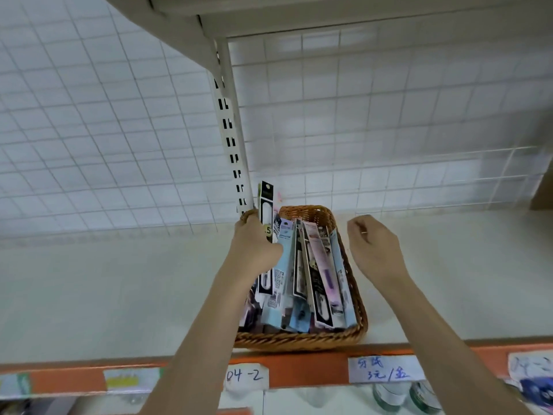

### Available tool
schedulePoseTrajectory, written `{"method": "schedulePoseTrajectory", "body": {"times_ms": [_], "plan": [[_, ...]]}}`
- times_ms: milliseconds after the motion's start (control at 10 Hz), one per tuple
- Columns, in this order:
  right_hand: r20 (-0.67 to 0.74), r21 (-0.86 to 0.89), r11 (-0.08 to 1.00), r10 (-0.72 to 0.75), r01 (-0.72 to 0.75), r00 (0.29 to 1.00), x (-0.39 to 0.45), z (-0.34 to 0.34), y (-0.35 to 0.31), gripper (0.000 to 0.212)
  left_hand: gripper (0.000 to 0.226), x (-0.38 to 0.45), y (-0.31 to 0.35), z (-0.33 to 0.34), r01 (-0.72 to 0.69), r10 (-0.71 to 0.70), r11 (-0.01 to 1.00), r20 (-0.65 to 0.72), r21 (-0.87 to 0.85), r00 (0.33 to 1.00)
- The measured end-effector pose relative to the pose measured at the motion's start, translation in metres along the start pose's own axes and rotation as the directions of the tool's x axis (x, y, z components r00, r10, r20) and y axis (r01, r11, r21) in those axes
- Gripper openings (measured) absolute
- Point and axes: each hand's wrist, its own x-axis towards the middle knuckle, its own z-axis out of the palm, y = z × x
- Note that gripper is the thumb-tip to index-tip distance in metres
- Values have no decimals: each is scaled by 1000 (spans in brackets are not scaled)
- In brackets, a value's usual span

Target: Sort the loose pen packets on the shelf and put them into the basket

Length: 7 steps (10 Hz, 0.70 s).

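At the shelf's front edge, the left hand grips a black packet upright in the basket, to be seated next, while the right hand hovers loosely curled, empty.

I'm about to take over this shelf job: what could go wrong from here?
The basket sits at the shelf's front edge; a push could tip it off. The left hand holds a black packet standing tall above the others; it may topple out. The packed packets could bend.
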Motion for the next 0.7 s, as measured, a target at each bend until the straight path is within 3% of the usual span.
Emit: {"method": "schedulePoseTrajectory", "body": {"times_ms": [200, 300, 400, 500, 700], "plan": [[-37, -28, 997, 77, -78, 996, -3, 5, 46, 18, 101, -14, -11, 1, -55, 54, 998, -69, -7, 996], [-14, -129, 989, 72, -73, 997, -5, 12, 59, 19, 87, -17, -15, -1, -112, 115, 993, -69, 41, 991], [5, -224, 974, 37, -35, 999, -4, 17, 59, 21, 67, -17, -17, -1, -174, 168, 964, 45, 199, 985], [42, -369, 929, -19, 33, 999, -2, 22, 60, 23, 67, -12, -22, 6, -181, 150, 940, 125, 288, 981], [121, -480, 868, -73, 123, 990, -6, 31, 68, 23, 63, -10, -28, 26, -206, 201, 912, 53, 356, 978]]}}
